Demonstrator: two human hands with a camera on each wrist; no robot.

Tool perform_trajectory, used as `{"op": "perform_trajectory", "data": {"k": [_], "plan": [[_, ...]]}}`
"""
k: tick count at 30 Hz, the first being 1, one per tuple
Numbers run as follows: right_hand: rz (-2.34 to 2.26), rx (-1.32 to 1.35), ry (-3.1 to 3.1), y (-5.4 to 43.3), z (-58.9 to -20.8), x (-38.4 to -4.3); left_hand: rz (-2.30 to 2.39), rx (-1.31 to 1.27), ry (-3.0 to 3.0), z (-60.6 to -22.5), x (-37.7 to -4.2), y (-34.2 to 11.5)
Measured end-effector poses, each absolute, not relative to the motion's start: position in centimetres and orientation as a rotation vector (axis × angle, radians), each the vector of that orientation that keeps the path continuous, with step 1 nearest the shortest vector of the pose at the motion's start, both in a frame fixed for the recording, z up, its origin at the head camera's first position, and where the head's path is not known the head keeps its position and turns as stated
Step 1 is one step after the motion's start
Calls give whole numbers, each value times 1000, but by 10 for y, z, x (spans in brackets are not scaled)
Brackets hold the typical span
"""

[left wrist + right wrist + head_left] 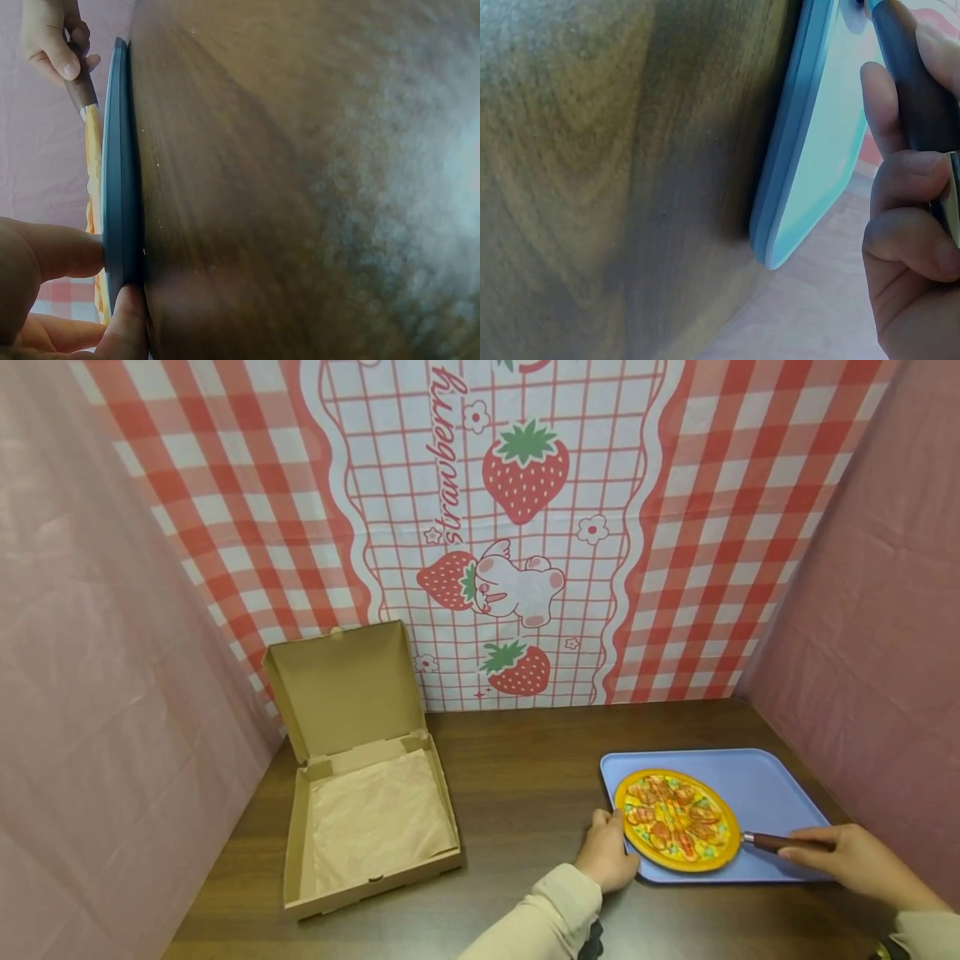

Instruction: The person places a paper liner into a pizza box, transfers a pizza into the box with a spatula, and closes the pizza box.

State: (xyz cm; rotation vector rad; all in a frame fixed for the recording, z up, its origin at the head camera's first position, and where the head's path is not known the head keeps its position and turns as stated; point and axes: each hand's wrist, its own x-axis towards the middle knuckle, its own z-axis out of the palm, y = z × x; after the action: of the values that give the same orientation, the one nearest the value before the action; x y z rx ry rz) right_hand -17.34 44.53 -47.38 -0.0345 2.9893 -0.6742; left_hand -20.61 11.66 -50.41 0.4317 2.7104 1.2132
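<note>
A round toy-like pizza (678, 820) with a yellow crust lies at the left of the blue tray (780, 793). My left hand (606, 853) holds the tray's left edge beside the pizza; in the left wrist view the thumb and a finger (127, 322) meet its rim. My right hand (847, 856) grips the dark brown handle (772, 842) of a pizza server. The server's blade is hidden, its metal neck meeting the pizza's right edge. In the right wrist view, fingers curl round the handle (911, 75) above the tray (810, 172).
On the left of the wooden table (517, 777) stands an open cardboard pizza box (375, 881), lid raised, with brown paper (378, 814) inside. A strawberry-print cloth (525, 568) hangs behind, and pink curtains (870, 593) close off both sides.
</note>
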Motion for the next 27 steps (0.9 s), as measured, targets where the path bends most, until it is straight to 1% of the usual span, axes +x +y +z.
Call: {"op": "perform_trajectory", "data": {"k": [8,16,21,27], "plan": [[-689,-97,3084,450,-479,-169,1192,425,2719,-506,-206,118],[-718,-35,3146,453,-484,-165,1250,455,2710,-506,-207,115],[-784,-9,3123,453,-480,-165,1294,518,2717,-506,-209,111],[-834,-62,3177,451,-472,-166,1277,535,2713,-506,-211,108]]}}
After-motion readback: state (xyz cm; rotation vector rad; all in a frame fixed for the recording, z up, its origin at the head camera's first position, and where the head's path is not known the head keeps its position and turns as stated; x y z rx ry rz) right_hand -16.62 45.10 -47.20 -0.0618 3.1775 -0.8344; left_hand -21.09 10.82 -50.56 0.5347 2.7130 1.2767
